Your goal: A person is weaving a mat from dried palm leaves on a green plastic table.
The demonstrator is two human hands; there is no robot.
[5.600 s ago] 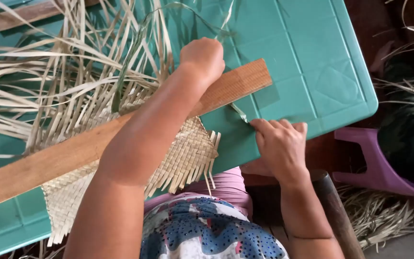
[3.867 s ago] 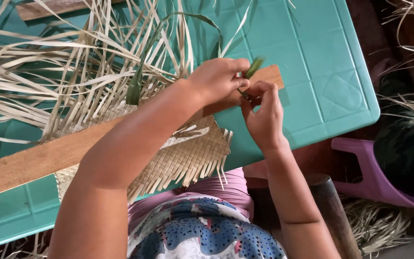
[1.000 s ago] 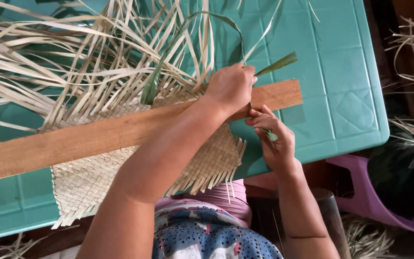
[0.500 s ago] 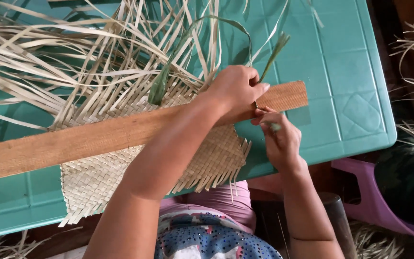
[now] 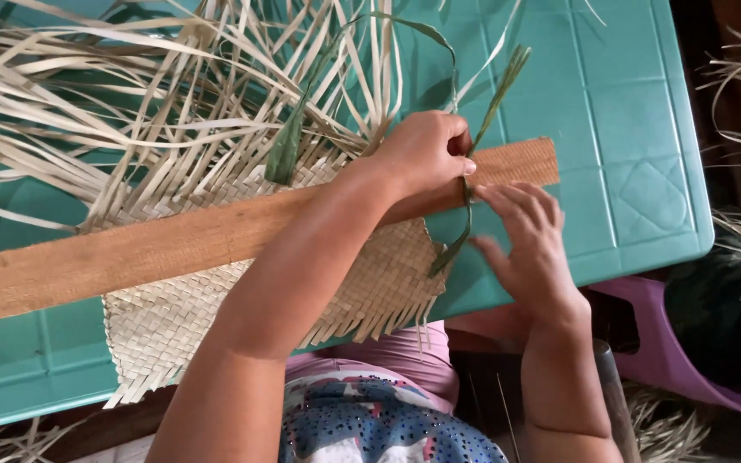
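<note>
- A green strip (image 5: 465,201) is pinched by the left hand (image 5: 426,150) at the mat's (image 5: 216,317) three-o'clock edge.
- The right hand (image 5: 529,240) is held with fingers spread, at the plank's (image 5: 130,257) end; bare table (image 5: 645,129) is left at three o'clock.

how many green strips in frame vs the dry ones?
2 visible: one green strip arcs from the weave through the left hand toward the right hand; a broader green strip lies among dry strands. More may be hidden.

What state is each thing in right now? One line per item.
Left hand: closed, pinching the green strip.
Right hand: open, fingers spread beside the strip.
Green strip: bent over the plank.
Wooden plank: flat across the mat.
Woven mat: partly woven, loose strands at the top.
Table: level.
</note>
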